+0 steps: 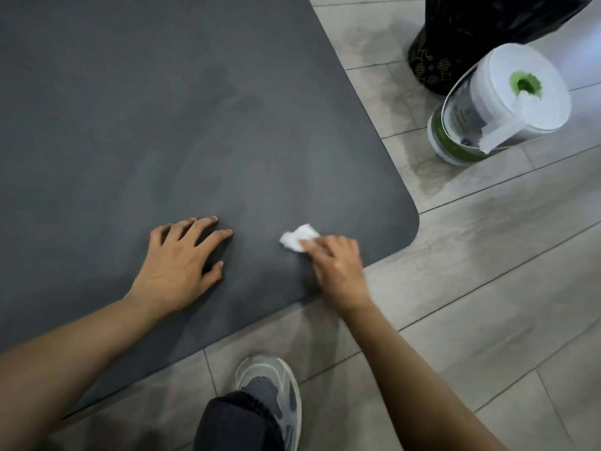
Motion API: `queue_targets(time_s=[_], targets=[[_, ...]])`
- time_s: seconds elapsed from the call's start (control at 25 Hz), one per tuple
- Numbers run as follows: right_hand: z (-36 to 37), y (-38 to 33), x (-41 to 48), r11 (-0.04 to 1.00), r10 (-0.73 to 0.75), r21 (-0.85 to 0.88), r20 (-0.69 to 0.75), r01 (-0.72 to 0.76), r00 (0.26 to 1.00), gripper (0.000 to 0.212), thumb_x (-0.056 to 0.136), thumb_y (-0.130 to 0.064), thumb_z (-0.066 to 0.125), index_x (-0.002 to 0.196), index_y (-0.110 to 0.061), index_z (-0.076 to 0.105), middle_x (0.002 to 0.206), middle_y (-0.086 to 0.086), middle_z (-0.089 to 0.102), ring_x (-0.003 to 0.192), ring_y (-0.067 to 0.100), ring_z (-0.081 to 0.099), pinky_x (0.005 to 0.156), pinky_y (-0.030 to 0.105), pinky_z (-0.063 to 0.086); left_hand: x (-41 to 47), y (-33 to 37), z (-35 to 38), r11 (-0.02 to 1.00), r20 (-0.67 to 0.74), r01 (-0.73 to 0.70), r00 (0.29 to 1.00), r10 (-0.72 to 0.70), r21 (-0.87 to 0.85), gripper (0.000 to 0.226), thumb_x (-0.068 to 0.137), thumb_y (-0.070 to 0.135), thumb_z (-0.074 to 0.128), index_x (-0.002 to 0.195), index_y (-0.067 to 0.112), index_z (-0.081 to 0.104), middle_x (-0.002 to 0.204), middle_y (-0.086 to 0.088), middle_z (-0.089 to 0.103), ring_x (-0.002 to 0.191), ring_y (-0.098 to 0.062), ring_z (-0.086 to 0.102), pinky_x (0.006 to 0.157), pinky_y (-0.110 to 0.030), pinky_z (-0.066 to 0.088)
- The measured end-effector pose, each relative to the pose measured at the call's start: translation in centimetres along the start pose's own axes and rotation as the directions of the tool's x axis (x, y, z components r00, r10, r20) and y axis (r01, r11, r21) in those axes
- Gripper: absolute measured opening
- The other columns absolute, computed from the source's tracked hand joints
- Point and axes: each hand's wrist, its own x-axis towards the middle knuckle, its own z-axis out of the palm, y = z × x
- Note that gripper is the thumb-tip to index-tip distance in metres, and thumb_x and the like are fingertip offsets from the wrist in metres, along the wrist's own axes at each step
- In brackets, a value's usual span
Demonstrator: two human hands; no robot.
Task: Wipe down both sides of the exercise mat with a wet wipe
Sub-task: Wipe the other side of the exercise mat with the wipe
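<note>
Left grip (182,265) spread, pinning the exercise mat (162,125); right grip (338,265), pinching the wet wipe (297,240), should overlap strokes.

Both hands on mat (162,109), wipe (297,239) between them, wipes tub (497,102) right

The wet wipe (297,239) (crumpled) lies partly hidden under the right hand (336,265).

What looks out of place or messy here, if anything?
Nothing looks damaged. A loose wipe trails from the top of the wipes tub, and the floor tiles beside the mat show darker, damp-looking patches. The mat's uneven streaks fit wiping: the right hand holds a crumpled wet wipe against it.
</note>
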Motion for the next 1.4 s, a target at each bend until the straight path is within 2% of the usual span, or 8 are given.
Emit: queue_targets(time_s=[0.2, 0.36, 0.52, 0.8, 0.96, 1.08, 1.24, 1.4], targets=[[-0.5, 6.2, 3.2, 0.742, 0.658, 0.023, -0.216, -0.67, 0.721, 0.035, 0.075, -0.001, 0.059, 0.104, -0.013, 0.074, 0.086, 0.015, 0.056, 0.077, 0.037, 0.05, 0.072, 0.048, 0.045, 1.1, 0.0, -0.7, 0.999, 0.022, 0.004, 1.0, -0.003, -0.054, 0.061, 0.075, 0.058, 0.045, 0.126, 0.029, 0.063, 0.139, -0.011, 0.051, 0.121, -0.039, 0.05, 0.106, -0.055, 0.036], [1.9, -8.3, 2.8, 0.972, 0.15, 0.19, -0.061, -0.136, 0.987, 0.024, 0.086, -0.004, 0.056, 0.102, -0.007, 0.073, 0.082, 0.013, 0.06, 0.068, 0.032, 0.052, 0.061, 0.039, 0.044, 1.7, -0.5, -0.3, 0.989, 0.058, 0.064, 0.997, -0.057, -0.134, 0.084, 0.065, 0.065, 0.05, 0.14, 0.025, 0.05, 0.157, -0.01, 0.037, 0.144, -0.036, 0.037, 0.12, -0.055, 0.026], [2.2, -6.5, 2.1, 0.961, -0.191, 0.208, 0.019, 0.183, 0.981, 0.027, 0.1, -0.014, 0.047, 0.116, -0.012, 0.069, 0.09, 0.007, 0.061, 0.077, 0.029, 0.053, 0.068, 0.04, 0.045, 1.6, -1.4, -0.1, 0.989, 0.059, 0.061, 0.997, -0.054, -0.132, 0.099, 0.067, 0.07, 0.049, 0.153, 0.02, 0.042, 0.162, -0.006, 0.036, 0.149, -0.03, 0.033, 0.123, -0.048, 0.022], [0.3, 7.9, 6.0, 0.734, 0.671, 0.088, -0.246, -0.673, 0.699, 0.031, 0.079, 0.004, 0.059, 0.104, -0.008, 0.074, 0.087, 0.018, 0.056, 0.078, 0.038, 0.05, 0.073, 0.052, 0.049, 2.5, -0.5, -0.5, 0.996, 0.044, 0.052, 0.998, -0.049, -0.074, 0.085, 0.07, 0.068, 0.05, 0.147, 0.034, 0.05, 0.152, -0.008, 0.044, 0.137, -0.035, 0.042, 0.111, -0.052, 0.03], [2.6, -6.1, 5.2, 0.946, 0.219, 0.259, -0.058, -0.197, 0.974, 0.034, 0.083, 0.001, 0.059, 0.112, -0.01, 0.071, 0.094, 0.009, 0.059, 0.08, 0.027, 0.049, 0.073, 0.043, 0.049, 3.8, -0.3, -0.7, 0.99, -0.016, 0.135, 0.991, -0.136, -0.051, 0.078, 0.076, 0.064, 0.047, 0.141, 0.023, 0.051, 0.14, -0.005, 0.052, 0.119, -0.034, 0.053, 0.096, -0.051, 0.037], [3.0, -8.4, 4.8, 0.945, -0.181, 0.285, 0.041, 0.162, 0.983, 0.031, 0.091, -0.006, 0.057, 0.119, -0.012, 0.067, 0.092, 0.007, 0.059, 0.077, 0.027, 0.05, 0.07, 0.038, 0.047, 4.4, -0.7, -0.5, 0.989, -0.057, 0.146, 0.987, -0.148, -0.033, 0.076, 0.079, 0.054, 0.043, 0.142, 0.013, 0.051, 0.134, -0.007, 0.054, 0.11, -0.035, 0.055, 0.088, -0.049, 0.039], [1.6, 5.5, 7.1, 0.964, 0.264, 0.058, -0.12, -0.259, 0.957, 0.027, 0.085, -0.008, 0.052, 0.103, -0.009, 0.072, 0.086, 0.016, 0.057, 0.078, 0.034, 0.049, 0.066, 0.047, 0.049, 4.5, -0.7, -0.6, 0.991, -0.045, 0.134, 0.99, -0.132, 0.025, 0.077, 0.076, 0.057, 0.047, 0.141, 0.016, 0.053, 0.131, -0.005, 0.052, 0.108, -0.032, 0.053, 0.088, -0.048, 0.039], [0.8, 8.5, 8.8, 0.726, 0.685, 0.131, -0.213, -0.675, 0.697, 0.026, 0.083, 0.001, 0.057, 0.104, -0.005, 0.072, 0.091, 0.019, 0.055, 0.084, 0.041, 0.054, 0.078, 0.047, 0.049, 5.5, -0.8, -1.3, 0.992, -0.029, 0.125, 0.992, -0.125, -0.001, 0.07, 0.073, 0.058, 0.048, 0.128, 0.016, 0.059, 0.125, -0.007, 0.052, 0.102, -0.033, 0.052, 0.087, -0.048, 0.039]])
